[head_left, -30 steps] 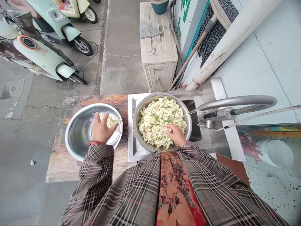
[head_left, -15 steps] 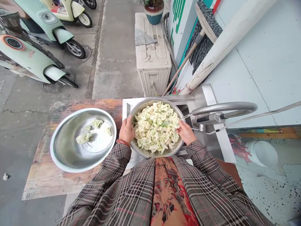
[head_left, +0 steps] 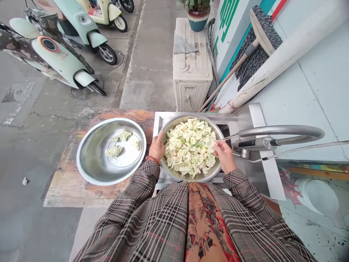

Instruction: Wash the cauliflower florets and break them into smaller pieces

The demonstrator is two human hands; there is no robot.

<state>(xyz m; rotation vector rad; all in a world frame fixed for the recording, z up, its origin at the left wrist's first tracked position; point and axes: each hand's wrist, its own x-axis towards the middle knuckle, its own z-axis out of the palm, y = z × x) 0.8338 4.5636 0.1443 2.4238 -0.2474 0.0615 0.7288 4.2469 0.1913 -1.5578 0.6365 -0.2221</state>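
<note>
A round steel basin [head_left: 176,174] heaped with cauliflower florets [head_left: 188,147] rests over the sink in front of me. My left hand [head_left: 156,147] is closed on its left rim, thumb on the inside. At the right side of the heap, my right hand [head_left: 225,155] has its fingertips pinched at a pale cauliflower floret; the fingers partly cover it. Left of these, a larger steel basin [head_left: 94,156] stands on a wooden board, holding a few loose florets [head_left: 113,151].
The sink's curved faucet [head_left: 283,130] reaches in from the right, close to my right hand. The wooden board [head_left: 65,182] lies left of the sink. Beyond stand a beige metal box [head_left: 191,69], a mop [head_left: 259,36], a white pipe [head_left: 261,76] and parked scooters [head_left: 65,62].
The view has shifted, so everything sits farther right in it. My right hand's fingertips have come in from the basin's right edge onto the florets. My left hand stays at the rim.
</note>
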